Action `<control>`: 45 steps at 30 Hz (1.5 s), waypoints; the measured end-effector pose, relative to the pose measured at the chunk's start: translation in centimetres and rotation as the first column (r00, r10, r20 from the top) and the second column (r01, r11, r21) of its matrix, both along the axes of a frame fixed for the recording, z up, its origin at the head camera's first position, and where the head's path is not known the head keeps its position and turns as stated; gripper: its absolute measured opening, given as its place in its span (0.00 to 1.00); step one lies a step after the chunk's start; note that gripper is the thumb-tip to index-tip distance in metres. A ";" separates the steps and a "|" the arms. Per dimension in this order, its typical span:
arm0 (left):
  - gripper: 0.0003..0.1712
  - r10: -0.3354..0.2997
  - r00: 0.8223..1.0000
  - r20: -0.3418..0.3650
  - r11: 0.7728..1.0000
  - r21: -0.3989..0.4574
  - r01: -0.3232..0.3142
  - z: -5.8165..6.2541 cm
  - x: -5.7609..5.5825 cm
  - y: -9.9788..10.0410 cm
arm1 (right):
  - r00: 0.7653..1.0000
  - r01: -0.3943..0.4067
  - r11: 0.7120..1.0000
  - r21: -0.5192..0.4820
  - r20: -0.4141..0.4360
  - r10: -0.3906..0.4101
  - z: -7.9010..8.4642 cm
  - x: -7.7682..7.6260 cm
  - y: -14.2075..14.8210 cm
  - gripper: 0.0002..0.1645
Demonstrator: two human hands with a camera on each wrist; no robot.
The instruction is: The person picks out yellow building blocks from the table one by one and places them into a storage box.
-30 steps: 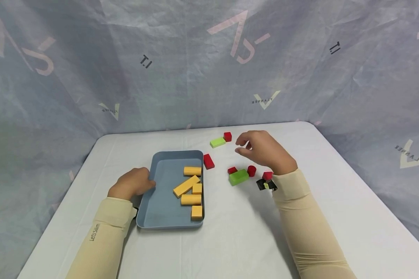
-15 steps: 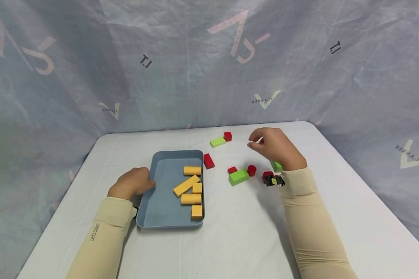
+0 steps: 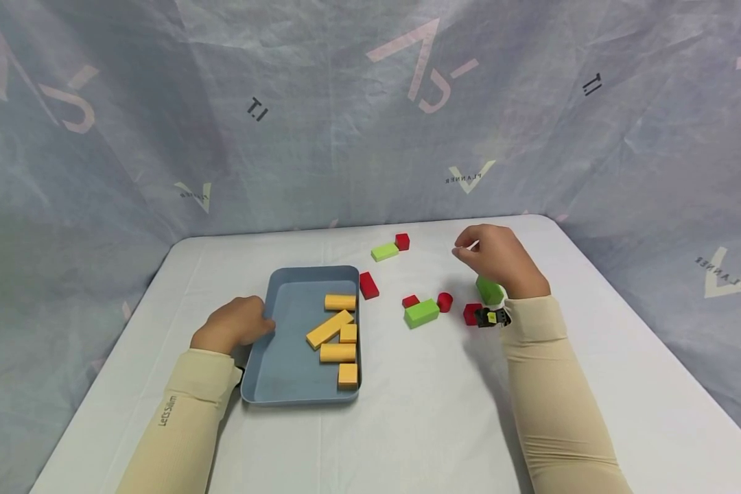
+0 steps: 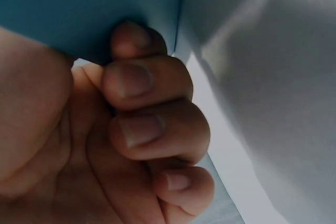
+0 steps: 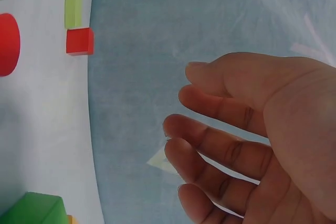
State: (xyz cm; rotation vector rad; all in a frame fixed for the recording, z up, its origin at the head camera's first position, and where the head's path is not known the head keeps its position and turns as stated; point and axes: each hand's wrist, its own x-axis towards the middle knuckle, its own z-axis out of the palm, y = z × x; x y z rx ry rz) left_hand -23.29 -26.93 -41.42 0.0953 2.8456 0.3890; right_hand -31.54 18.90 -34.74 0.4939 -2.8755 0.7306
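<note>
My left hand [image 3: 236, 324] grips the left wall of a blue-grey tray [image 3: 291, 360], thumb over the rim. In the left wrist view its fingers [image 4: 144, 129] curl beneath the tray. Yellow blocks [image 3: 330, 329], some cylindrical and some square, lie along the tray's right side. Above the right part of the table hovers my right hand [image 3: 501, 259], fingers loosely bent and holding nothing, as the right wrist view shows. Nearest below it is a green block [image 3: 489, 291], partly hidden by the wrist. A red block [image 3: 471, 313] sits beside that, partly behind the wrist camera.
Mid-table, a red cylinder [image 3: 444, 302], a green block [image 3: 421, 314] and a small red block [image 3: 410, 301] sit close together. A red block [image 3: 369, 285] lies by the tray's right wall. Farther back, a light green block [image 3: 385, 252] touches a red cube [image 3: 402, 241]. Printed cloth [image 3: 321, 137] hangs behind.
My right hand has moved right and slightly away from me, its thumb and forefinger drawing closer together. The green block under its wrist has come into view. The left hand and tray have stayed still.
</note>
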 end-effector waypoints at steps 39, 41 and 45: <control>0.10 -0.001 1.000 -0.001 1.000 -0.010 0.001 -0.1 0.1 0.1 | 0.978 0.117 0.990 0.075 0.164 -0.128 -3.7 -1.9 3.9 0.18; 0.10 -0.001 1.000 -0.003 1.000 -0.009 0.001 -0.1 0.1 0.1 | 0.973 0.123 0.989 0.082 0.184 -0.136 -3.9 -2.0 3.9 0.20; 0.10 0.002 1.000 0.001 1.000 -0.004 -0.002 0.0 0.1 0.2 | 0.964 0.135 0.987 0.090 0.216 -0.152 -4.0 -2.0 4.0 0.21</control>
